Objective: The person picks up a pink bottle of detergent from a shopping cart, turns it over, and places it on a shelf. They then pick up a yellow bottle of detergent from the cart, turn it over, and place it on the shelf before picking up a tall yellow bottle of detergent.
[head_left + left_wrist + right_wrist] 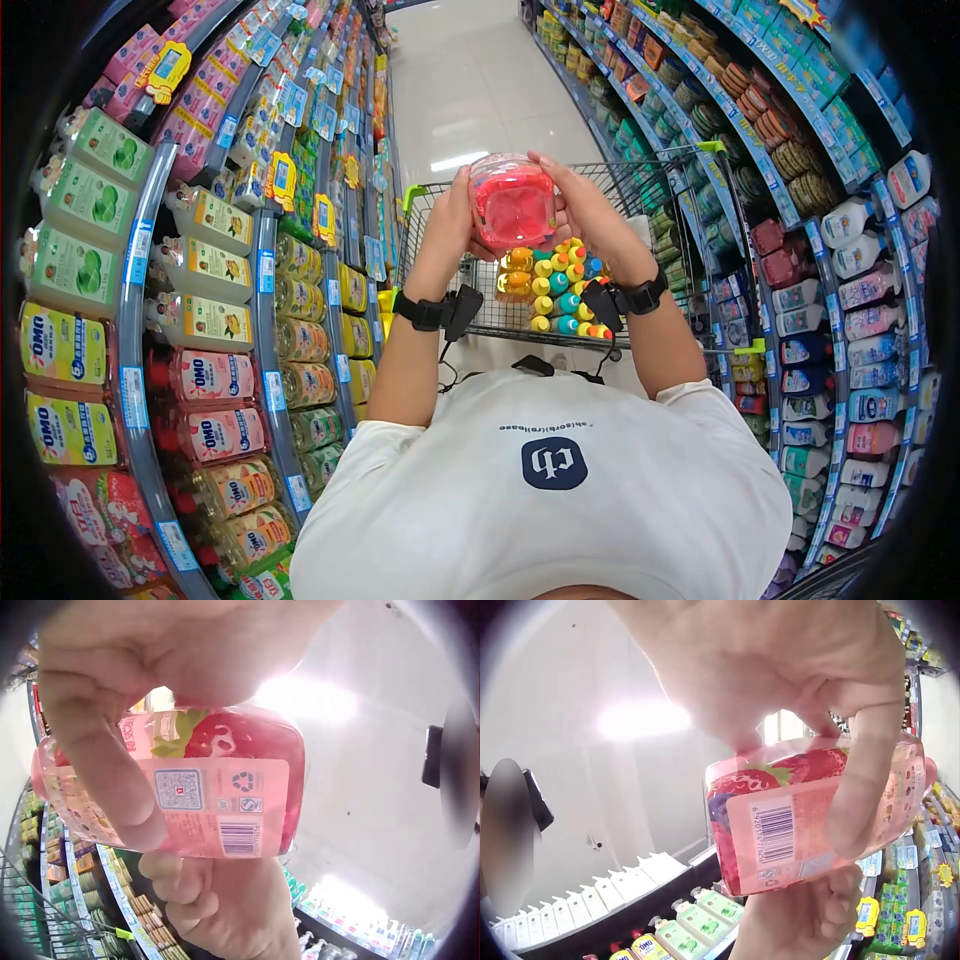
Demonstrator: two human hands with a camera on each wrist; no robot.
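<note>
White shirt (540, 490) reads "cb"; shelf packs (62, 348) read "OMO".

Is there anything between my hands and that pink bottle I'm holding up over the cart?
No. Both hands grip the pink bottle directly: the left hand on one side, the right hand on the other. Nothing lies between fingers and bottle. The cart sits below it.

Both forearms are raised ahead of the chest with a black strap on each wrist, the left hand (452, 215) and right hand (585, 205) facing each other, fingers curled inward and thumbs pressed in a shared two-sided grip.
</note>
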